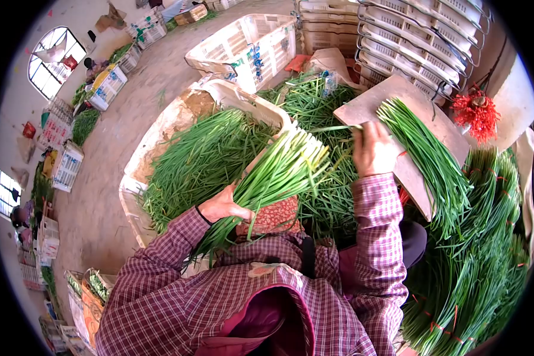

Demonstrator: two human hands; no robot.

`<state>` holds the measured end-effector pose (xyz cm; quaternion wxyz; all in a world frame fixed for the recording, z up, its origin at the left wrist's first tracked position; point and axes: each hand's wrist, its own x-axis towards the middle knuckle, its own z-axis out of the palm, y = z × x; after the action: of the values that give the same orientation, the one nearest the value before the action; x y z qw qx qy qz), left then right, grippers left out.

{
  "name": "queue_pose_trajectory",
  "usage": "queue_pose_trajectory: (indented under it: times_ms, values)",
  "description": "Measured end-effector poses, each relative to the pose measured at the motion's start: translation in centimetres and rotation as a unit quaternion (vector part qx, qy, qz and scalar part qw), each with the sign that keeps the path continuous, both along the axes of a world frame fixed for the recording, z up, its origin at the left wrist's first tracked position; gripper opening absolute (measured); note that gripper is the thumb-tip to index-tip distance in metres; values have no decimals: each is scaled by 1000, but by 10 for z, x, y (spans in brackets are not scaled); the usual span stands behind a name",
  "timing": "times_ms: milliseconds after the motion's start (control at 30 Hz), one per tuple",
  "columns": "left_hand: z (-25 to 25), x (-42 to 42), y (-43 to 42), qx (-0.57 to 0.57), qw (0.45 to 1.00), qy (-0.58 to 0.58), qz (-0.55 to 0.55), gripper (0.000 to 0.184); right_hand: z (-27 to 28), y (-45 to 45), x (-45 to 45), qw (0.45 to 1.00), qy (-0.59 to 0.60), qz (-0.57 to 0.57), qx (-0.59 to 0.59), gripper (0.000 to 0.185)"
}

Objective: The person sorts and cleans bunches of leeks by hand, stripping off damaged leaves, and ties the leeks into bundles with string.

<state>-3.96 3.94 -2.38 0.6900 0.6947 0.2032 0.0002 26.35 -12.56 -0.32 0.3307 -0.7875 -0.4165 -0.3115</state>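
Note:
My left hand (pixel 224 204) is wrapped round a loose bunch of long green stalks (pixel 279 163), whose pale ends point up and to the right. My right hand (pixel 375 149) is raised to the right of the bunch, fingers pinched together at the end of a thin green stalk (pixel 336 128). Beside it, a neat bundle of green stalks (pixel 424 151) lies on a tilted board (pixel 371 107). Left of the held bunch, more loose stalks (pixel 202 154) fill a white crate (pixel 137 160). Scattered greens (pixel 320 101) lie beyond and below my hands.
Tied green bundles (pixel 474 261) are heaped at the right, under hanging red ties (pixel 476 115). White crates (pixel 418 35) are stacked at the back right, with another crate (pixel 249 50) ahead. People and more crates (pixel 107 86) line the left wall.

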Motion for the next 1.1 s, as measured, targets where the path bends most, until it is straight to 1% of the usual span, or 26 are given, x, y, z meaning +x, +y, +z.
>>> queue_pose_trajectory:
  times_ms: [67,100,133,167,233,267,300,367,433,467,500,567,600,667,700,733,767,833,900,933,967,1033,1100]
  values:
    - [1,-5,6,11,1000,22,2,64,-4,-22,29,994,42,-96,-33,19]
    - [1,-6,8,22,999,45,1,62,-17,-31,45,988,24,-132,-73,21]
    - [4,-5,6,35,999,34,15,58,-16,-36,41,986,38,-126,-107,24]
    - [4,-4,5,36,999,34,14,58,-15,-43,37,981,53,-121,-141,28]
    - [4,0,3,37,999,14,19,55,13,-33,-7,976,176,-60,-112,29]
    - [3,1,3,37,999,16,17,55,11,-25,-22,979,191,40,-66,28]
    - [1,1,5,39,999,19,6,55,8,-17,-36,969,203,139,-19,27]
    - [3,4,2,43,999,21,-6,54,15,-2,-66,963,180,199,-4,23]
    - [12,8,-6,53,998,25,14,52,16,8,-79,961,202,186,-33,20]
    - [12,7,-7,50,998,35,20,47,14,12,-79,971,157,177,-14,14]
    - [8,6,-4,51,998,33,21,47,12,13,-77,972,155,178,-13,14]
    - [-5,2,4,42,999,25,23,52,8,9,-66,989,78,125,-21,9]
    - [-5,-1,7,42,998,26,24,52,10,3,-59,992,46,118,-11,12]
    - [-5,-3,14,25,996,72,49,47,11,-11,-44,997,41,65,-4,12]
    - [-5,-3,14,25,996,72,51,47,6,-19,-32,998,61,29,-3,11]
    - [-5,-4,13,7,996,57,74,44,10,-29,-24,998,59,-10,-17,10]
    - [-4,-4,13,-10,994,42,96,42,5,-37,-13,992,72,-75,-76,8]
    - [-6,-4,13,-21,996,18,90,43,0,-47,-5,986,71,-81,-130,13]
    - [-3,-2,10,12,997,-23,78,41,-3,-37,-21,989,128,13,-69,19]
    - [2,-4,10,-3,998,13,62,46,-1,-27,-34,989,127,75,-29,20]
    - [4,-3,7,-3,998,15,61,46,6,-16,-50,975,173,133,-27,27]
    - [8,2,1,11,998,6,62,47,8,7,-76,961,221,162,-40,28]
    - [9,2,0,16,999,12,48,47,-4,25,-83,974,180,125,-50,24]
